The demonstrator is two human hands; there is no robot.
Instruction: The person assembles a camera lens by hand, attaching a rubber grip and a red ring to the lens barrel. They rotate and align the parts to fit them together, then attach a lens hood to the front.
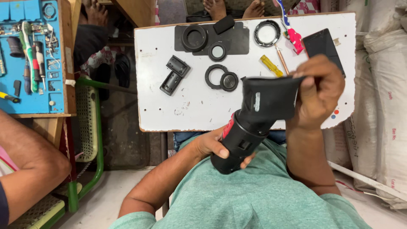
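I hold a black camera lens [250, 123] with a red ring over my lap, in front of a small white table [161, 114]. My left hand [214, 146] grips the lens barrel from below. My right hand [318, 91] grips the wide rubber hood at its upper end. On the table lie loose lens parts: a black ring [214, 76], a round glass element [229, 81], a silver ring [267, 33], a black cup-shaped piece [194, 38] on a dark mat and two black blocks [174, 75].
A yellow-handled screwdriver [271, 65], a red-handled tool [294, 39] and a black phone [324, 44] lie at the table's right. A blue tool tray [29, 55] sits on a wooden bench at left. Another person's arm [29, 161] is at lower left. White sacks [381, 97] stand at right.
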